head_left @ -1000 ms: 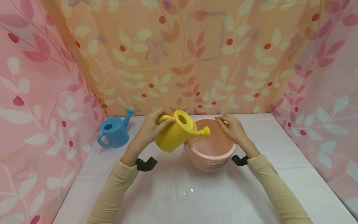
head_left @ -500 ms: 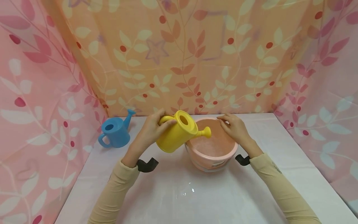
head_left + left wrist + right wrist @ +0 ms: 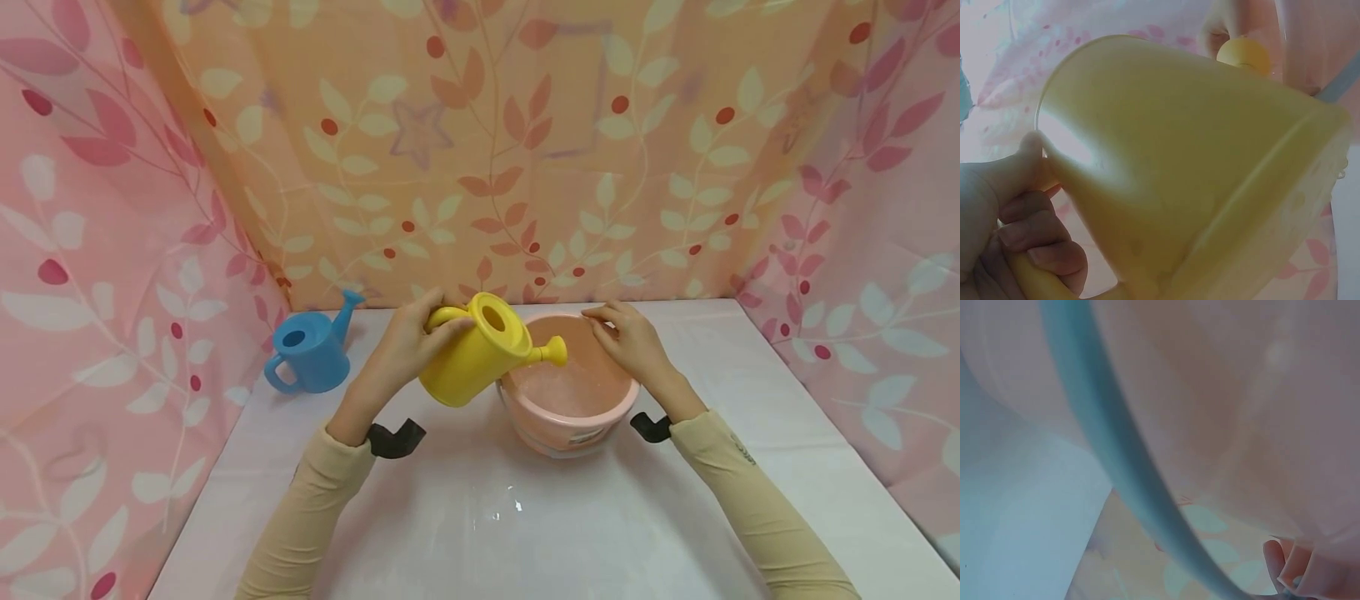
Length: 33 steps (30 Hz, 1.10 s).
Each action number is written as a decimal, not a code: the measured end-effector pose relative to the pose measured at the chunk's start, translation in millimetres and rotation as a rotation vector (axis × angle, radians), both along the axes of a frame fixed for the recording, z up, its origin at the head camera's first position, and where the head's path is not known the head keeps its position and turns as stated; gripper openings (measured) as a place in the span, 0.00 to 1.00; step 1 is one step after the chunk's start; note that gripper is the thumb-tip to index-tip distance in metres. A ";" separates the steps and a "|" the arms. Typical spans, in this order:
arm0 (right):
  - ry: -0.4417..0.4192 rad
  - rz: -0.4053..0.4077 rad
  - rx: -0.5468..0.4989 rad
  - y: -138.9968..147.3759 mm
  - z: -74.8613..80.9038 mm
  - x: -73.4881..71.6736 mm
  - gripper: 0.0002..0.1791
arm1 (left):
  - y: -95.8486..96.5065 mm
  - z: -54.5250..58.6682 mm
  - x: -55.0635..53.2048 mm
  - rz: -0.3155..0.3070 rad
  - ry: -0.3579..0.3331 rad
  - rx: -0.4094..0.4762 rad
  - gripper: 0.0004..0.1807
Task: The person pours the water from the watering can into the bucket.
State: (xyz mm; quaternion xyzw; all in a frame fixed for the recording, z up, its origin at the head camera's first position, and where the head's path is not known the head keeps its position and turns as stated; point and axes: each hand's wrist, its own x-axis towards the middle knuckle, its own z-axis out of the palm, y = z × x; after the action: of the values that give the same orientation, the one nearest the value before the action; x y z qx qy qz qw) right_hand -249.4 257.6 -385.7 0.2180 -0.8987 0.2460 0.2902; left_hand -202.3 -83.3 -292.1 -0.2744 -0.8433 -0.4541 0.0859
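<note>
My left hand point(image 3: 408, 337) grips a yellow watering can point(image 3: 465, 362) by its handle; the left wrist view shows fingers point(image 3: 1054, 244) curled round that handle. The can is raised and tilted, its spout head point(image 3: 553, 351) over the inside of a pink bucket point(image 3: 558, 429). Drops hang on the can's edge point(image 3: 1342, 167) in the left wrist view. My right hand point(image 3: 633, 342) pinches the bucket's far right rim, thumb on the inner side. Close up in the right wrist view, a grey-blue bail handle point(image 3: 1110, 437) crosses the bucket's wall, and one fingertip point(image 3: 1274, 559) shows.
A blue watering can point(image 3: 311, 362) stands upright at the back left of the white table point(image 3: 420, 533). Small wet spots point(image 3: 517, 505) glisten in front of the bucket. Patterned cloth point(image 3: 487, 150) walls off the back and both sides.
Very little differs. The right hand and forearm sit slightly farther right than a second ago, while the yellow watering can keeps its tilt over the bucket.
</note>
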 end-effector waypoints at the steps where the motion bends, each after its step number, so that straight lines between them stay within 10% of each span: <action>1: -0.002 0.000 0.000 -0.3 0.2 0.0 0.09 | -0.1 0.1 -0.1 -0.001 -0.001 0.001 0.13; 33: -0.102 -0.113 -0.045 -10.1 2.3 0.5 0.08 | -0.2 0.8 -1.9 -0.011 -0.012 -0.005 0.12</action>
State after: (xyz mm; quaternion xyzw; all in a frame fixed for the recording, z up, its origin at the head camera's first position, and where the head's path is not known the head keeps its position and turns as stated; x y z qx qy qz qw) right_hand -248.9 247.6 -383.4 0.1477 -0.9175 0.2601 0.2622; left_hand -204.1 -83.6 -291.3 -0.2766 -0.8433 -0.4542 0.0774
